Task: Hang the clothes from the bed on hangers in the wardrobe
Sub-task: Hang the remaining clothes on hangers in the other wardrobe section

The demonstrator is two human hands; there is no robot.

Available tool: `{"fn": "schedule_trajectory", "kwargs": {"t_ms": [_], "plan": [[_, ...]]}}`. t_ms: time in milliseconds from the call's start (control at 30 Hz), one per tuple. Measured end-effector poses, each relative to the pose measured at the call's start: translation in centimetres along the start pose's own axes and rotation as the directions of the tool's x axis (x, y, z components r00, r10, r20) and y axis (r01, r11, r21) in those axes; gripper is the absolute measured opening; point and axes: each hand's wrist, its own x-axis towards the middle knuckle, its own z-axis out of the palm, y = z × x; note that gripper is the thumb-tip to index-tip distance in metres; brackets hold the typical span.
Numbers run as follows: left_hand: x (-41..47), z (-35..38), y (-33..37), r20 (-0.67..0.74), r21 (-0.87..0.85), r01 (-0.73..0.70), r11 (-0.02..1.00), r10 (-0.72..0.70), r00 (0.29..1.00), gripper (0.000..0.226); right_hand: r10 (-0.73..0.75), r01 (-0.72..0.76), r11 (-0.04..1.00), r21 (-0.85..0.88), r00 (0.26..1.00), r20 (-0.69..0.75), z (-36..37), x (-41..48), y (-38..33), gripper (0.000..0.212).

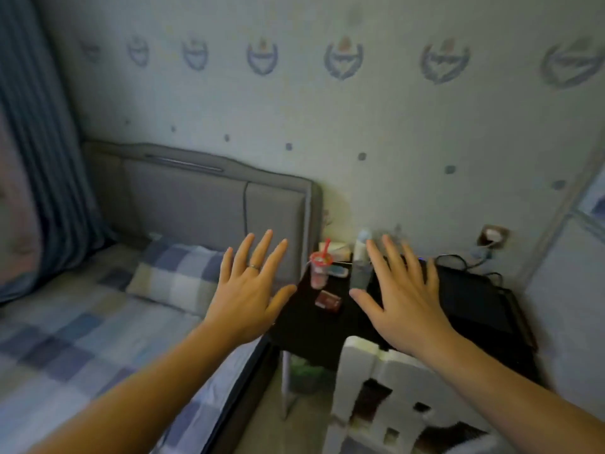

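While raised, left hand (248, 299), right hand (404, 306) (fingers spread), bed (65, 339)

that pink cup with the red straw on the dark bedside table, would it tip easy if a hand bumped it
Probably yes. The pink cup looks tall and narrow, and its red straw sticks up above the lid, so a knock high up would likely topple it. It looks like light plastic, so it may slide on the dark table first. How full it is cannot be told.
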Motion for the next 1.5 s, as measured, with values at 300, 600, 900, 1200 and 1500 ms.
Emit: {"fn": "schedule_trajectory", "kwargs": {"t_ms": [300, 600, 900, 1200, 1500], "plan": [[-12.9, 2.6, -15.8, 0.109, 0.130, 0.465, 0.876, -0.479, 0.871, 0.080, -0.367, 0.353, 0.930, 0.102, 0.890, 0.271, 14.1, 5.5, -16.6, 0.079], [-22.1, 4.2, -26.6, 0.118, 0.196, 0.774, 0.603, -0.798, 0.592, 0.078, -0.656, 0.611, 0.748, 0.261, 0.622, 0.427, 24.4, 11.6, -31.6, 0.087], [-31.4, 5.1, -30.4, 0.105, 0.199, 0.960, 0.195, -0.979, 0.176, 0.090, -0.787, 0.774, 0.525, 0.355, 0.282, 0.549, 30.6, 11.5, -43.7, 0.076], [-39.0, 5.6, -37.1, 0.161, 0.181, 0.983, 0.035, -0.987, 0.005, 0.089, -0.791, 0.791, 0.473, 0.388, 0.187, 0.583, 36.0, 7.9, -53.5, 0.077], [-49.3, 13.8, -49.0, 0.316, 0.107, 0.994, 0.004, -0.948, -0.031, 0.077, -0.645, 0.745, 0.608, 0.275, 0.262, 0.718, 48.8, 4.1, -62.9, 0.074]]}}
